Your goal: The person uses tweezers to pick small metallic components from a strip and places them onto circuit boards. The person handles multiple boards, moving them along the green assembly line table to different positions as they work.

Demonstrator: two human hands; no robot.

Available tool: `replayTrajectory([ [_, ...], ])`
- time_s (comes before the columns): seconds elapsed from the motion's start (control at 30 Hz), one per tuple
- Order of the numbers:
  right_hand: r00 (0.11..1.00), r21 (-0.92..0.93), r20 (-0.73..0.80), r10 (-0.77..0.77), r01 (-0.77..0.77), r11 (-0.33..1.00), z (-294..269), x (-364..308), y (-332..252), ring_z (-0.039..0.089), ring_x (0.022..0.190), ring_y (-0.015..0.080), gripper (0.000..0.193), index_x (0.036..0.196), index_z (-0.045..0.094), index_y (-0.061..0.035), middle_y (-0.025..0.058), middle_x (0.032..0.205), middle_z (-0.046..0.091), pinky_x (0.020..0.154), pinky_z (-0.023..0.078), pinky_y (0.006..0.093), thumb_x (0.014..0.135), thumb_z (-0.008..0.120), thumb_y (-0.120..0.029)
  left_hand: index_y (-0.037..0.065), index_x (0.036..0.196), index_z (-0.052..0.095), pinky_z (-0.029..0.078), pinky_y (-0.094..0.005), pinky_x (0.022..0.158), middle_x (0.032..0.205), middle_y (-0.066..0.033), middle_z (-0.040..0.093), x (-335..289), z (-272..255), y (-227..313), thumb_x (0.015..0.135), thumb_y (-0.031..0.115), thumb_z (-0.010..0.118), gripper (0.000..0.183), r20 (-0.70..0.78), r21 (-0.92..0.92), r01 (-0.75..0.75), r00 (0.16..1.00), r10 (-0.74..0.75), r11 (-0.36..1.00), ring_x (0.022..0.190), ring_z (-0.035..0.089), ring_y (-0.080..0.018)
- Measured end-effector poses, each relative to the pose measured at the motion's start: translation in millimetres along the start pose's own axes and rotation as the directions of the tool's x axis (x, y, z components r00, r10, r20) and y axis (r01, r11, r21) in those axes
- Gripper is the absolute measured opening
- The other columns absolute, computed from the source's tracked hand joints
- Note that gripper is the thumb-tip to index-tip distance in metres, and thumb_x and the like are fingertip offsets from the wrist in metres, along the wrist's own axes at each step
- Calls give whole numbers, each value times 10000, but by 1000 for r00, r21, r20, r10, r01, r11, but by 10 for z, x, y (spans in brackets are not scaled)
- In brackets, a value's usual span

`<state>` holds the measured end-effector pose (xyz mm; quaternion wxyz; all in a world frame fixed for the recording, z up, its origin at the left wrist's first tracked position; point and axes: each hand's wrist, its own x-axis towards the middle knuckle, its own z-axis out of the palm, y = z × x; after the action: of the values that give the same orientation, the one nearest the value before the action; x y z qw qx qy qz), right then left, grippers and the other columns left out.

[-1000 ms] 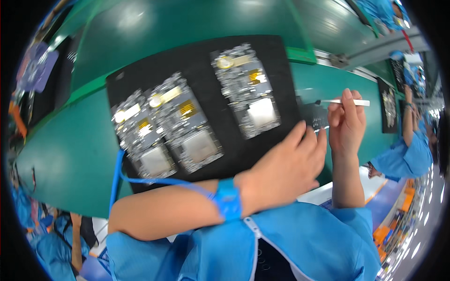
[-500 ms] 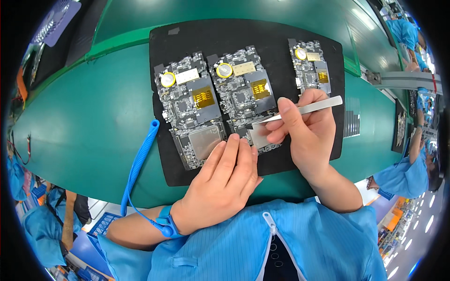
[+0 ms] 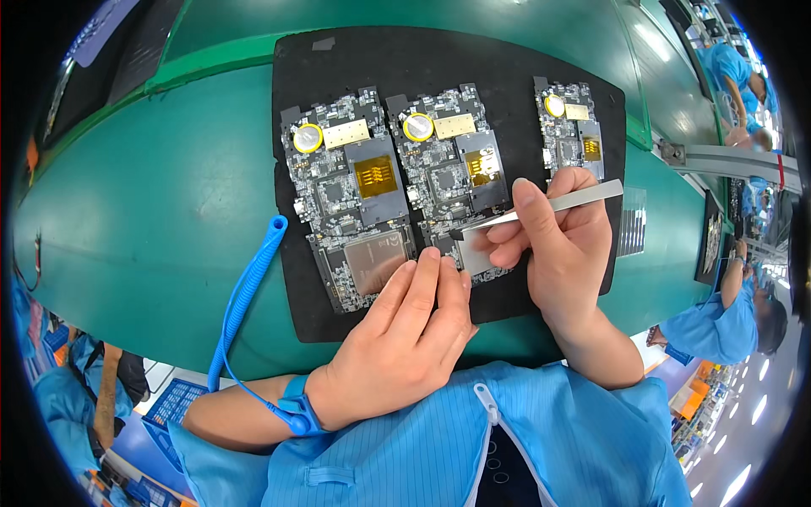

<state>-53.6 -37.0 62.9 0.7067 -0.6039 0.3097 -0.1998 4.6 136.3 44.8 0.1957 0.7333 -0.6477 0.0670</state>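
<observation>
A pair of silver tweezers (image 3: 591, 195) is pinched between the thumb and fingers of my right hand (image 3: 568, 249). Its tips point left and down to a small dark piece (image 3: 457, 235) on the middle circuit board (image 3: 445, 179); whether they grip it cannot be told. My left hand (image 3: 397, 342) lies with fingers stretched out, fingertips on the lower end of that board, holding nothing. The board carries a round yellow-rimmed cell (image 3: 418, 128), an amber film patch (image 3: 482, 167) and a silver plate (image 3: 479, 253), partly covered by my hands.
Another circuit board (image 3: 336, 190) lies to the left, and a third board (image 3: 568, 127) to the far right, partly behind my right hand. All rest on a black mat (image 3: 507, 68) over a green table (image 3: 152, 211). A blue coiled wrist-strap cord (image 3: 245, 291) runs left. Other people sit nearby.
The whole view has shifted slightly, with boards and mat a little farther right. Both hands keep nearly the same pose over the middle board, and the tweezers stay at the dark piece.
</observation>
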Motion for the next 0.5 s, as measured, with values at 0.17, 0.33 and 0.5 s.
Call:
replayTrajectory([
  [0.17,1000,9,-18,-11,11,1000,13,0,4,633,521,111,252,898,370,-40,80,651,600,432,507,191,908,617,-90,-48,1058,643,495,-451,883,1109,-218,593,1,13,16,772,268,672,427,-10,-3,11,1000,-11,1000,1099,551,-377],
  [0.33,1000,6,-16,-22,22,1000,3,-3,15,633,522,108,256,905,367,-40,76,651,596,430,505,188,907,618,-91,-31,1044,622,493,-451,866,1174,-231,558,5,39,16,727,261,707,439,-23,-66,49,998,-51,997,1095,541,-363],
  [0.5,1000,-23,-4,-20,20,1000,-1,-3,23,637,535,106,252,906,365,-38,84,663,597,434,509,191,907,613,-82,-9,1009,604,458,-443,866,1250,-235,506,59,-4,-20,666,245,742,449,32,-161,94,995,-90,982,1100,507,-339],
])
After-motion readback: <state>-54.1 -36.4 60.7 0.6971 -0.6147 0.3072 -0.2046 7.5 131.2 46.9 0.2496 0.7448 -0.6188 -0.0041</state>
